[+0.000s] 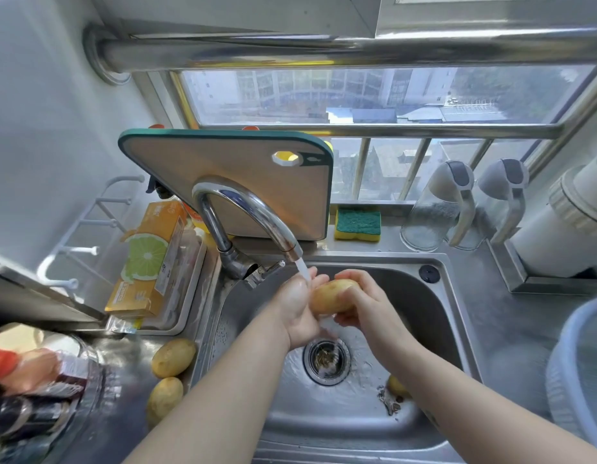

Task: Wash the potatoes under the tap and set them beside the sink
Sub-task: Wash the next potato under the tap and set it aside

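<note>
Glossy wet steel sink (451,316), chromed tap (243,209), matt-skinned potato (330,296).

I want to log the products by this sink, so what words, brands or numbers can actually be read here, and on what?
None can be read as it stands.
Orange cardboard box with a lime slice picture, left of the steel sink: white printing on its top end and front edge, too blurred to read.
Red-capped bottle at lower left: its label is blurred.
Green-edged cutting board: only a small dark mark, no text.

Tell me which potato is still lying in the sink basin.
The small potato near the basin's front right, partly hidden behind the right forearm. Another potato is held under the tap; two sit on the counter left of the sink.
</note>
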Demonstrator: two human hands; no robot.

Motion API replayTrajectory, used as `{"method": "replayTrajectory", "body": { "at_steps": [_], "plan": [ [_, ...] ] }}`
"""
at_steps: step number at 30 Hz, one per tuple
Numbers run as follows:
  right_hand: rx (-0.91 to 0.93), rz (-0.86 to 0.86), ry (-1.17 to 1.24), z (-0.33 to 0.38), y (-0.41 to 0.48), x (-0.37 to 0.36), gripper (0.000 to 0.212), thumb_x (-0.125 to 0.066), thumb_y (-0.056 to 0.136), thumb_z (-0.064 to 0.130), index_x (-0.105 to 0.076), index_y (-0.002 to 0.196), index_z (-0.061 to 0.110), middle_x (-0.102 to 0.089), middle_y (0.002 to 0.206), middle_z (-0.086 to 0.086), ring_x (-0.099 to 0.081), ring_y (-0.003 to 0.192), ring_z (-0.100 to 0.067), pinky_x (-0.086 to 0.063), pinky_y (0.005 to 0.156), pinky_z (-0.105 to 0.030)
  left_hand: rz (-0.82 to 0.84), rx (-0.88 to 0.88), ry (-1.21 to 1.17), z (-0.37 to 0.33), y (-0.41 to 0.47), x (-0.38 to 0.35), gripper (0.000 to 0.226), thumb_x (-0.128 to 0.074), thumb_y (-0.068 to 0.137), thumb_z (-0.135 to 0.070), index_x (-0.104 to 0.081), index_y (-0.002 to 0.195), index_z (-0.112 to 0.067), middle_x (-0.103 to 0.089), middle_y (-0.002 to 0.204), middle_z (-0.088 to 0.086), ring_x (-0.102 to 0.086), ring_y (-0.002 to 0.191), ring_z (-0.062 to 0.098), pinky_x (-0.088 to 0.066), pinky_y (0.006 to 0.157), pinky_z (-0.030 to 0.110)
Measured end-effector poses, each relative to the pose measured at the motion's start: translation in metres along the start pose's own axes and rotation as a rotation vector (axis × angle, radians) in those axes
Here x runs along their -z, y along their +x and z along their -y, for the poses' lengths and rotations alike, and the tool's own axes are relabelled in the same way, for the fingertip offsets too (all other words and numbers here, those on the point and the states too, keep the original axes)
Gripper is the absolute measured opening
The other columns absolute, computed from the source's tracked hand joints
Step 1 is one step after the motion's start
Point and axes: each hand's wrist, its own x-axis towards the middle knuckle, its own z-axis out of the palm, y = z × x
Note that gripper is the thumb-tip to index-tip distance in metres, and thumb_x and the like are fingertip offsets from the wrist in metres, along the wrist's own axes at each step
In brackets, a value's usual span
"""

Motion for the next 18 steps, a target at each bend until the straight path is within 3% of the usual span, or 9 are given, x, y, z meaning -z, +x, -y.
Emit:
{"method": "replayTrajectory", "body": {
  "at_steps": [3, 5, 8, 10, 13, 16, 18],
  "plan": [
    [-0.02, 0.08, -0.072, -0.007, 0.003, -0.012, 0.036, -0.072, 0.068, 0.018, -0.054, 0.1, 0.02, -0.061, 0.093, -0.007, -0.06, 0.079, -0.016, -0.055, 0.074, -0.038, -0.187, -0.173, -0.093, 0.008, 0.0, 0.005, 0.029, -0.043, 0.098, -0.015, -0.054, 0.123, -0.006, -0.063, 0.097, 0.016, -0.06, 0.078, 0.03, -0.049, 0.065, 0.037],
    [0.02, 0.046, -0.14, -0.011, 0.008, -0.021, 0.032, -0.075, 0.073, 0.016, -0.054, 0.098, 0.017, -0.06, 0.083, -0.002, -0.056, 0.07, -0.01, -0.051, 0.066, -0.032, -0.238, -0.283, -0.125, 0.014, -0.009, 0.001, 0.02, -0.042, 0.098, -0.009, -0.062, 0.096, -0.006, -0.062, 0.08, 0.014, -0.056, 0.068, 0.027, -0.041, 0.061, 0.032],
    [0.02, -0.106, -0.07, -0.009, 0.015, -0.032, 0.004, -0.065, 0.082, 0.014, -0.062, 0.084, 0.014, -0.06, 0.072, 0.004, -0.053, 0.066, -0.008, -0.042, 0.059, -0.025, -0.233, -0.435, -0.17, 0.023, -0.017, -0.005, 0.029, -0.036, 0.099, -0.004, -0.061, 0.086, -0.009, -0.064, 0.079, 0.011, -0.059, 0.073, 0.021, -0.047, 0.064, 0.03],
    [-0.034, -0.204, 0.016, -0.009, 0.022, -0.036, 0.018, -0.054, 0.085, 0.01, -0.065, 0.072, 0.013, -0.058, 0.064, 0.003, -0.051, 0.062, -0.012, -0.039, 0.052, -0.025, -0.207, -0.488, -0.151, 0.029, -0.018, -0.006, 0.029, -0.033, 0.099, -0.001, -0.059, 0.093, -0.011, -0.065, 0.087, 0.01, -0.061, 0.079, 0.017, -0.051, 0.066, 0.025],
    [-0.063, -0.203, -0.029, -0.009, 0.026, -0.038, 0.03, -0.044, 0.09, 0.012, -0.067, 0.071, 0.012, -0.061, 0.067, -0.003, -0.053, 0.064, -0.017, -0.04, 0.053, -0.027, -0.146, -0.528, -0.055, 0.032, -0.02, -0.001, 0.023, -0.037, 0.1, -0.005, -0.056, 0.102, -0.018, -0.065, 0.095, 0.006, -0.063, 0.084, 0.014, -0.051, 0.069, 0.024],
    [-0.03, -0.218, -0.137, -0.014, 0.028, -0.035, 0.037, -0.036, 0.098, 0.022, -0.069, 0.08, 0.019, -0.07, 0.085, -0.008, -0.064, 0.083, -0.023, -0.052, 0.074, -0.038, -0.089, -0.508, 0.091, 0.034, -0.022, 0.004, 0.019, -0.052, 0.093, -0.004, -0.056, 0.098, -0.022, -0.069, 0.096, 0.005, -0.065, 0.086, 0.012, -0.052, 0.076, 0.026],
    [0.029, -0.229, -0.265, -0.013, 0.025, -0.033, 0.034, -0.033, 0.099, 0.026, -0.067, 0.103, 0.021, -0.068, 0.107, -0.005, -0.061, 0.104, -0.022, -0.048, 0.094, -0.044, -0.115, -0.484, 0.059, 0.035, -0.02, 0.005, 0.021, -0.055, 0.091, -0.004, -0.057, 0.11, -0.014, -0.07, 0.097, 0.009, -0.066, 0.086, 0.014, -0.052, 0.078, 0.027]
  ]
}}
